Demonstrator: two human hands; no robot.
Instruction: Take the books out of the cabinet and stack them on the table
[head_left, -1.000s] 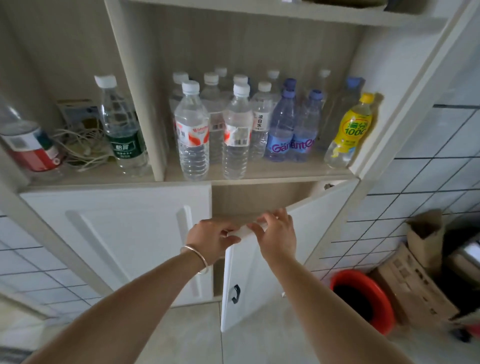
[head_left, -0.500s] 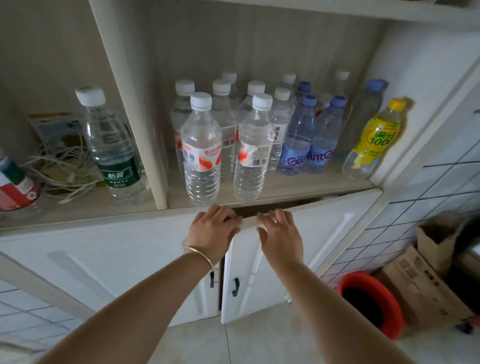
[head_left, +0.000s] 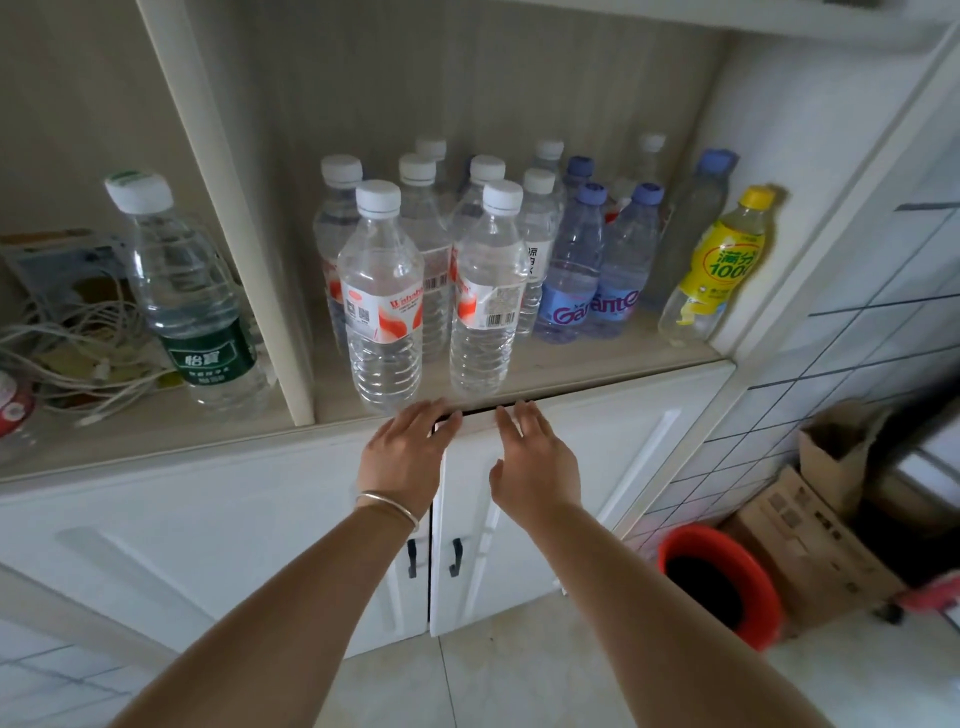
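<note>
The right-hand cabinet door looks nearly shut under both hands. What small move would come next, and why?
Probably a last gentle push with the right hand to seat the right door flush. A thin dark gap shows along its top edge, while the left door looks closed. The left hand lies flat across the seam. No books are in view.

Clear glossy plastic bottles (head_left: 383, 306) stand on matt pale wood-grain shelf (head_left: 571, 358); smooth white cabinet doors (head_left: 597, 467) below.
</note>
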